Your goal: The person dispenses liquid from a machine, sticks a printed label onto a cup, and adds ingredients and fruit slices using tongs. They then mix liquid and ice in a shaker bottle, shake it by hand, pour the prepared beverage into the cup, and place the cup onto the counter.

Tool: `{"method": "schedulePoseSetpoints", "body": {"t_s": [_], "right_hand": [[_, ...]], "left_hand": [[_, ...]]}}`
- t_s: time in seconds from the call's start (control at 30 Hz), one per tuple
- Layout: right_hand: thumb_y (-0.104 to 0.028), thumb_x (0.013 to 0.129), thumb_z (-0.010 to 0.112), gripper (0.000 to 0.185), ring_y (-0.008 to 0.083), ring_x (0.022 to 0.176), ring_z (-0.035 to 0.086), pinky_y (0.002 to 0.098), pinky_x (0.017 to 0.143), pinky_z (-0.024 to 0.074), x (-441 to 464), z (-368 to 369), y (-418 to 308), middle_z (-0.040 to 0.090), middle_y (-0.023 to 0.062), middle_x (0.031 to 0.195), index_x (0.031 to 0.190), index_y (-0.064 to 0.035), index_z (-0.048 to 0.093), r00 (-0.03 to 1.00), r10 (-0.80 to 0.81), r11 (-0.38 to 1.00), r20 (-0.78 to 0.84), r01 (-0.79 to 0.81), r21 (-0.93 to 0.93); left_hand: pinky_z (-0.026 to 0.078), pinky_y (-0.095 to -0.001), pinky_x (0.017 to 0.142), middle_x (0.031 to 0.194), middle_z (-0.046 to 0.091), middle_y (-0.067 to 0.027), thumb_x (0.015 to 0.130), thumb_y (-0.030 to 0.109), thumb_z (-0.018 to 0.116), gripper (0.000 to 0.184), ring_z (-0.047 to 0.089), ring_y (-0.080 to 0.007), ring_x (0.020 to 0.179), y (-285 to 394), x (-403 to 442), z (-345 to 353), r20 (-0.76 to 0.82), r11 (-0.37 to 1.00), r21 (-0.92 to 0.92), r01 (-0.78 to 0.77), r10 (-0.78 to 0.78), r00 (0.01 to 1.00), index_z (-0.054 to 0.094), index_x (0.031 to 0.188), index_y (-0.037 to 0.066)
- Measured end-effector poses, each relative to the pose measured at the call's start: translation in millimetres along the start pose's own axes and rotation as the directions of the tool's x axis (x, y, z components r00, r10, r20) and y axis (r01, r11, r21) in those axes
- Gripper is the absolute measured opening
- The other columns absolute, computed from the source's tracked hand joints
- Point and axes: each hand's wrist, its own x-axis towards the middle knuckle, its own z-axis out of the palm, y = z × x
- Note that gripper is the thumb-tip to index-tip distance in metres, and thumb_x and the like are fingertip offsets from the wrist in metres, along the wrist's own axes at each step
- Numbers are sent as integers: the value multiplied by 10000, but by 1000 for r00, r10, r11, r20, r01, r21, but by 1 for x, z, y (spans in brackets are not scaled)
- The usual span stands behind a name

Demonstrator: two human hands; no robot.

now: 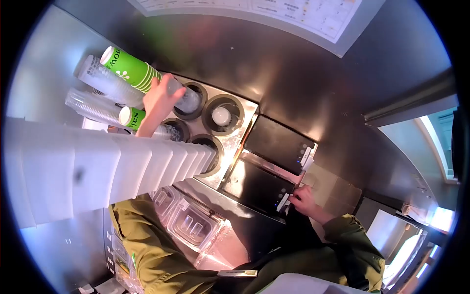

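Head camera: nearest, a tall stack of white cups rises from the metal rack. Right of the rack, the right hand pinches a white label at a black printer. Over the rack's far left, the left hand curls against green cups; I cannot tell whether it grips.

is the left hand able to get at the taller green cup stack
Likely yes: the left hand is at the stack's lower end, with nothing visible between them.
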Motion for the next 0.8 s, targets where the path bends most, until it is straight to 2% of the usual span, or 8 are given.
{"method": "schedulePoseSetpoints", "body": {"t_s": [0.07,0.33,0.47,0.53,0.6,0.73,0.77,0.8], "right_hand": [[-114,593,619,240,234,778,513,367,676,395,-6,4,1,499,54,811,832,-111,599,999,19,998,28,-21,53],[-66,585,586,270,241,795,504,372,695,391,3,2,-3,482,61,810,854,-92,584,1000,11,1000,11,-11,2],[-43,623,579,225,267,814,507,385,717,397,4,-2,-1,498,73,840,844,-81,562,999,24,998,43,-27,62],[-16,656,574,187,293,831,506,396,740,397,3,-8,-5,510,86,862,834,-66,547,997,36,986,71,-47,160],[3,733,549,113,290,835,525,385,740,415,15,-42,-17,527,101,893,832,-48,530,999,42,946,19,-46,320],[-42,883,465,52,216,763,582,309,685,470,50,-83,-43,571,139,869,885,-8,504,956,226,709,-187,-30,704],[-34,876,472,51,220,691,584,309,697,470,82,-125,-62,563,126,849,899,4,499,835,172,-28,522,-526,850],[-37,860,499,96,198,704,583,287,703,472,99,-120,-88,548,108,871,941,9,477,847,290,-91,446,-440,894]], "left_hand": [[453,-408,750,991,559,-174,712,519,615,592,588,-325,863,-32,39,-26,-346,976,-211,-54,-23,938,519,1120,102],[436,-299,774,855,539,-68,768,441,606,573,553,-217,755,-75,-3,-148,68,731,-456,508,-541,838,519,1176,48],[472,-260,676,1008,588,-159,853,267,545,421,576,-126,713,-187,-178,-107,-402,970,-231,73,-163,901,461,1194,36],[483,-290,696,1016,590,-168,852,240,550,407,604,-187,779,-33,-239,-153,-134,373,-857,357,-828,544,457,1199,49],[503,-324,723,1041,578,-163,848,243,566,375,614,-251,805,-5,-323,-143,211,-166,-976,140,-875,435,476,1162,60],[503,-393,850,1032,550,-157,826,294,603,412,569,-277,922,114,-427,-134,256,-354,-882,-311,-914,314,480,1085,-2],[500,-396,857,1045,542,-158,829,284,600,403,551,-290,951,138,-441,-132,280,-385,-856,-345,-907,315,481,1083,-6],[496,-400,864,1057,534,-158,832,274,598,395,533,-302,981,162,-450,-131,306,-420,-824,-381,-895,323,482,1081,-10]]}}
